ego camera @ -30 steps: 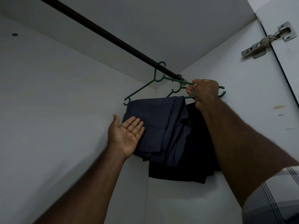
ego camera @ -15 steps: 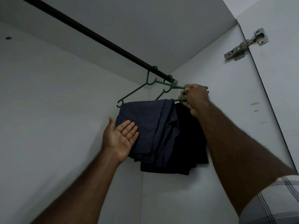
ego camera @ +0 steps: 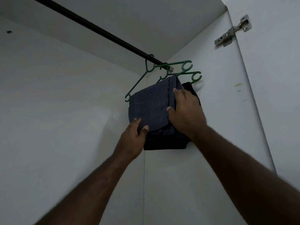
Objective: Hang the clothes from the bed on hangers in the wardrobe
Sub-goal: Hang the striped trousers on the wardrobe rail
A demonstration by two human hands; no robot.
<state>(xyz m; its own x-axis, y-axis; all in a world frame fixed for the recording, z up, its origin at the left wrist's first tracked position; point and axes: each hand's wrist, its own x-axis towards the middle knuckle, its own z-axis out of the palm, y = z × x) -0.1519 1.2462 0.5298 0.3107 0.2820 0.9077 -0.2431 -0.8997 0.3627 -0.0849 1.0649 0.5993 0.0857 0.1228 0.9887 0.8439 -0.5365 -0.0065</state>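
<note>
Striped dark-blue clothes point(ego camera: 151, 108) hang folded over a green hanger point(ego camera: 139, 82) on the black rail point(ego camera: 97, 29) at centre frame, the left hand point(ego camera: 133, 140) pinching their lower edge, the right hand point(ego camera: 186, 114) lying flat with fingers spread on them, a black garment point(ego camera: 164, 145) behind

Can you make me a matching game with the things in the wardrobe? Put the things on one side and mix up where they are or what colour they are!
Things:
1. hangers
2. striped garment
3. rail
4. hinge

Descriptions:
A. silver metal, on the door at the upper right
B. green
C. dark bar running under the top of the wardrobe
D. dark blue with thin lines, both hands on it

Pairs: 1-B, 2-D, 3-C, 4-A
</note>
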